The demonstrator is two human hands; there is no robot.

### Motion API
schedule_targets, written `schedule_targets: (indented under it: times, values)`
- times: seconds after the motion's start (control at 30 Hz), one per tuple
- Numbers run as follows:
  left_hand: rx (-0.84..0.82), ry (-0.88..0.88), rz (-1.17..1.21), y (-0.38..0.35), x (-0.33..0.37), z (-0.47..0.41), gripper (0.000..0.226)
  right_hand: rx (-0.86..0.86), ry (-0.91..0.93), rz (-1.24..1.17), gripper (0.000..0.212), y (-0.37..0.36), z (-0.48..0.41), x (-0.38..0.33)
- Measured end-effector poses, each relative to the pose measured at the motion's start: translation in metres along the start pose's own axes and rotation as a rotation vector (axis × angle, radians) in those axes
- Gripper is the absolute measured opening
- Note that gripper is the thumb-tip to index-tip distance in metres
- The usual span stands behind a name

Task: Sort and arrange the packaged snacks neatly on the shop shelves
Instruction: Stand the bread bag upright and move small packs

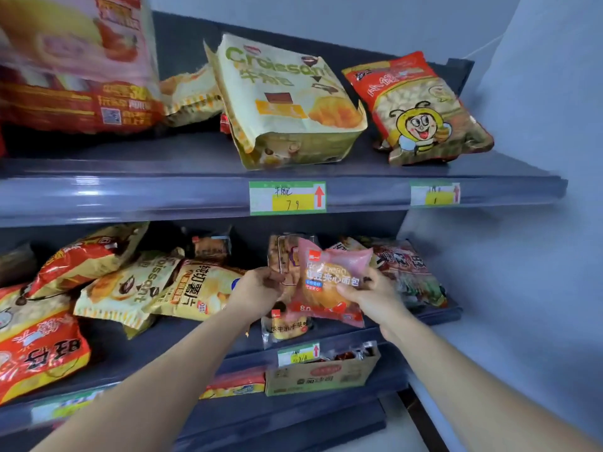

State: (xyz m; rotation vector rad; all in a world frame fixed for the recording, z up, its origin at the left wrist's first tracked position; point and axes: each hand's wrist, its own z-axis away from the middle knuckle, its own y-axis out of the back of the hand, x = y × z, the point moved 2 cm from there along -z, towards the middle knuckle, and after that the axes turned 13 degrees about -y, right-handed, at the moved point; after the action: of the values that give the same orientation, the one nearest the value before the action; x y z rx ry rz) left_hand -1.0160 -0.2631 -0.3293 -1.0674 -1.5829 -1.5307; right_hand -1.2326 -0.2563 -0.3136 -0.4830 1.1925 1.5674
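Red-bean bread packet, pink: over middle shelf, 5 o'clock from frame centre. Left hand pinches clear bread packet behind it; right hand grips the pink one's lower edge. Risk: small packet at 7 o'clock overhangs the shelf lip; a wrist knock would likely drop it. Count: croissant bags 2 legible, bee-print bag 1.

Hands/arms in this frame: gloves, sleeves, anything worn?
Nothing worn that shows. The left hand and right hand are bare: no gloves, rings, watch or wristband visible. The left forearm and right forearm are uncovered to the frame edge, with no sleeve in view and no markings to be seen.
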Motion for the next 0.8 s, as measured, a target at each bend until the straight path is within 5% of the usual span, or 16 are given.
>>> schedule_targets:
  times: [0.17,0.47,0.8]
  values:
    - [0.018,0.11,-0.34,-0.018,-0.029,-0.052,0.022,0.004,-0.019,0.069,0.068,-0.007,-0.043,0.018]
    - [-0.344,0.261,-0.579,-0.048,-0.071,-0.106,0.035,-0.045,-0.033,0.08,0.06,-0.018,-0.103,0.037]
    - [-0.023,0.226,-0.472,-0.033,-0.055,-0.12,0.027,-0.138,-0.064,0.06,0.062,-0.022,-0.117,0.039]
